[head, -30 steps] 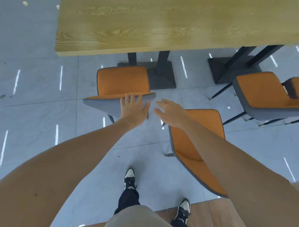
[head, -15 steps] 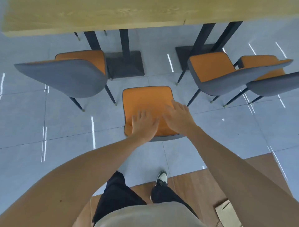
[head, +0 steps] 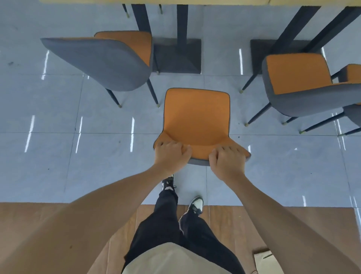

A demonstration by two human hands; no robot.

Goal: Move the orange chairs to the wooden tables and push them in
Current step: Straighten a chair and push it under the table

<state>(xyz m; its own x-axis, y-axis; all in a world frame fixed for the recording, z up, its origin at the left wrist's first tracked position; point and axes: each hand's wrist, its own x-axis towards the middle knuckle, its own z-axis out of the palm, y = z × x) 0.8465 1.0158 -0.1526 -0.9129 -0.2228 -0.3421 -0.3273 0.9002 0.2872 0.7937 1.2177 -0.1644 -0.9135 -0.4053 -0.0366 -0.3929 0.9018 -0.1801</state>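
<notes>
Grey tiled floor [head: 58,156] surrounds an orange chair [head: 196,119] facing the wooden table [head: 156,1]. Left hand [head: 171,156] and right hand [head: 227,163], side by side, both grip its backrest top, fingers curled over.

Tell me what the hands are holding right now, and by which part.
Both hands grip the middle orange chair by the top edge of its backrest: the left hand near the left corner, the right hand near the right corner, fingers curled over the edge.

A canteen or café dining area: matching orange chairs [head: 197,115] set at long wooden surfaces [head: 136,1] on black pedestal legs [head: 182,21], over grey floor tiles [head: 48,152]
</notes>
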